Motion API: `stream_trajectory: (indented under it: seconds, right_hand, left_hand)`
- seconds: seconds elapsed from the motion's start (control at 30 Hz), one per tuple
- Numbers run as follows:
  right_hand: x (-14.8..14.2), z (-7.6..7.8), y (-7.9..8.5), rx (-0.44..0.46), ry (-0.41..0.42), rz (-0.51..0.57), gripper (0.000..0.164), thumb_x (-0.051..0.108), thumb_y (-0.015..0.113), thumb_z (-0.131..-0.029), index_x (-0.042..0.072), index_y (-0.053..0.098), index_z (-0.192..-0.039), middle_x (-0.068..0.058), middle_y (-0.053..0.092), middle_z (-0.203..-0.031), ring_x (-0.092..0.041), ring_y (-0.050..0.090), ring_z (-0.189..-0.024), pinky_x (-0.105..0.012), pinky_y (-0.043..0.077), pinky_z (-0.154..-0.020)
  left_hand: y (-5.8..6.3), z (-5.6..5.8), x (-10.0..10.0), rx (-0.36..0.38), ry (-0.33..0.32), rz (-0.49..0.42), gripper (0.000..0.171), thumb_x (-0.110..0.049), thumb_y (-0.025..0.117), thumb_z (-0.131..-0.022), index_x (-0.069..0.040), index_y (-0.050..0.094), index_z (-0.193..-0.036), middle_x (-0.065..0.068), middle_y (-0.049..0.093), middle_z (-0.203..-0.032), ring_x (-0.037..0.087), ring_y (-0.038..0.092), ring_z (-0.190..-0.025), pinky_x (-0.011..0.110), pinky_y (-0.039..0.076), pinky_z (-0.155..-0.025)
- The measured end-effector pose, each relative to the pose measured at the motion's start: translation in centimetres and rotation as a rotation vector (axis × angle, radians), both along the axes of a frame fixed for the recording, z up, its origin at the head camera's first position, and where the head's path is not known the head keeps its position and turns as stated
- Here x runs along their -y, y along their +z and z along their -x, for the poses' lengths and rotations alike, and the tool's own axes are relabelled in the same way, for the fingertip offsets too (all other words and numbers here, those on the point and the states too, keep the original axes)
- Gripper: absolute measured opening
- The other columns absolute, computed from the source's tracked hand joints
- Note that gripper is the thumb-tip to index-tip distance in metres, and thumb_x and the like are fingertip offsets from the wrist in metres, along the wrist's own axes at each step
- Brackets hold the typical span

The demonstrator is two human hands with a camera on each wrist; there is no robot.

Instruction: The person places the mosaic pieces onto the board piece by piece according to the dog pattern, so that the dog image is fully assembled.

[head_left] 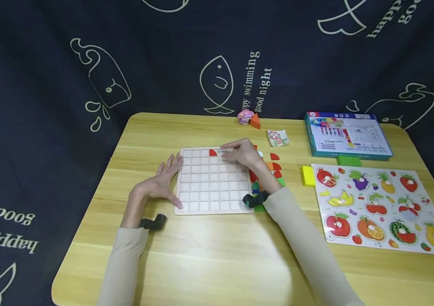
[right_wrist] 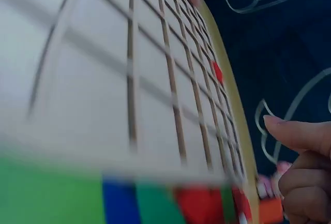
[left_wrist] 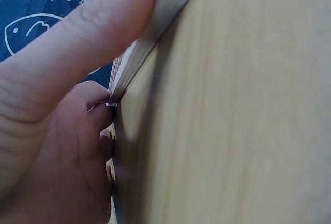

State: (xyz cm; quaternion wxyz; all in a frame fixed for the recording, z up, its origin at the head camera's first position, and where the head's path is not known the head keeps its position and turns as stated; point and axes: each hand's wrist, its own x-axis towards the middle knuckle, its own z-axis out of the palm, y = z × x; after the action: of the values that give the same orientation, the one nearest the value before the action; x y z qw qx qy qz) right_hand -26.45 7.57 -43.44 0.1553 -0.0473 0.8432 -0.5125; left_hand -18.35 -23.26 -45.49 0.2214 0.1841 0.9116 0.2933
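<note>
A white grid board (head_left: 213, 182) with a pale wooden rim lies on the table, one red quarter-circle piece (head_left: 212, 152) in its top row. My left hand (head_left: 159, 180) rests along the board's left edge, fingers spread and thumb at the lower left corner. In the left wrist view the thumb (left_wrist: 88, 43) touches the board's side. Over the top row, right of the red piece, is my right hand (head_left: 243, 152), its index finger and thumb apart. No piece shows between them. The right wrist view shows this hand's thumb (right_wrist: 295, 131) extended above curled fingers.
Coloured pieces (head_left: 275, 166) lie right of the board, partly behind the right forearm. Farther right are a fruit puzzle board (head_left: 385, 208), a yellow block (head_left: 308, 176), a green block (head_left: 348, 161) and a box (head_left: 348, 136). A small printed card (head_left: 277, 138) lies behind.
</note>
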Motion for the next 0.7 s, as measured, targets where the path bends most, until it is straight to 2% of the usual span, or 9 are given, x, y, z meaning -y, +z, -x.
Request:
stream_trajectory:
  seconds: [0.03, 0.1, 0.13, 0.23, 0.33, 0.5, 0.7]
  right_hand:
    - [-1.2, -0.3, 0.2, -0.023, -0.001, -0.005, 0.032, 0.016, 0.078, -0.081, 0.012, 0.074, -0.112, 0.001, 0.054, -0.063, -0.014, 0.034, -0.053, -0.024, 0.027, -0.047]
    - [-3.7, -1.1, 0.6, -0.06, -0.037, -0.053, 0.03, 0.018, 0.077, -0.082, 0.012, 0.074, -0.112, 0.003, 0.039, -0.052, -0.013, 0.029, -0.045, -0.024, 0.023, -0.042]
    - [-5.0, -1.5, 0.6, -0.067, -0.054, -0.078, 0.03, 0.019, 0.077, -0.083, 0.012, 0.074, -0.112, 0.004, 0.036, -0.051, -0.013, 0.029, -0.043, -0.025, 0.021, -0.041]
    - [-8.5, -3.1, 0.3, -0.04, -0.105, -0.133, 0.03, 0.021, 0.077, -0.082, 0.012, 0.074, -0.111, 0.005, 0.036, -0.05, -0.014, 0.031, -0.045, -0.026, 0.021, -0.043]
    - [-10.7, -4.4, -0.4, 0.023, -0.144, -0.132, 0.031, 0.021, 0.077, -0.082, 0.013, 0.074, -0.112, 0.006, 0.037, -0.053, -0.013, 0.032, -0.051, -0.027, 0.023, -0.047]
    - [-11.8, -5.1, -1.4, 0.021, -0.185, -0.085, 0.029, 0.018, 0.076, -0.083, 0.014, 0.074, -0.112, 0.007, 0.036, -0.054, -0.012, 0.032, -0.054, -0.026, 0.025, -0.051]
    - [-11.9, -4.3, -1.6, 0.033, -0.184, -0.126, 0.027, 0.017, 0.074, -0.085, 0.014, 0.074, -0.112, 0.007, 0.034, -0.055, -0.014, 0.031, -0.056, -0.027, 0.025, -0.052]
  left_hand:
    - [0.0, 0.0, 0.1, 0.0, 0.002, 0.001, 0.155, -0.052, 0.093, -0.045, -0.016, -0.011, -0.155, 0.003, -0.02, -0.162, 0.025, -0.022, -0.149, 0.054, -0.011, -0.122]
    - [0.1, 0.0, 0.3, -0.003, 0.003, 0.011, 0.154, -0.052, 0.092, -0.045, -0.017, -0.01, -0.155, 0.002, -0.02, -0.162, 0.024, -0.022, -0.149, 0.053, -0.01, -0.122]
    - [0.1, 0.0, 0.4, -0.005, 0.003, 0.013, 0.154, -0.052, 0.093, -0.046, -0.017, -0.01, -0.155, 0.002, -0.019, -0.162, 0.025, -0.022, -0.149, 0.054, -0.01, -0.122]
    - [0.2, -0.1, 0.8, -0.018, -0.007, 0.024, 0.154, -0.052, 0.093, -0.046, -0.015, -0.01, -0.155, 0.004, -0.018, -0.163, 0.026, -0.022, -0.15, 0.054, -0.009, -0.122]
    - [0.1, -0.1, 1.1, -0.033, -0.023, 0.03, 0.153, -0.052, 0.092, -0.047, -0.014, -0.011, -0.155, 0.005, -0.019, -0.163, 0.028, -0.021, -0.149, 0.056, -0.009, -0.121]
    - [0.0, -0.1, 1.0, -0.03, -0.026, 0.014, 0.152, -0.051, 0.092, -0.049, -0.015, -0.011, -0.155, 0.005, -0.02, -0.162, 0.028, -0.023, -0.149, 0.056, -0.011, -0.121]
    - [-0.2, 0.2, 0.2, -0.033, -0.049, 0.021, 0.151, -0.053, 0.091, -0.05, -0.014, -0.011, -0.155, 0.004, -0.02, -0.162, 0.027, -0.023, -0.149, 0.055, -0.01, -0.121]
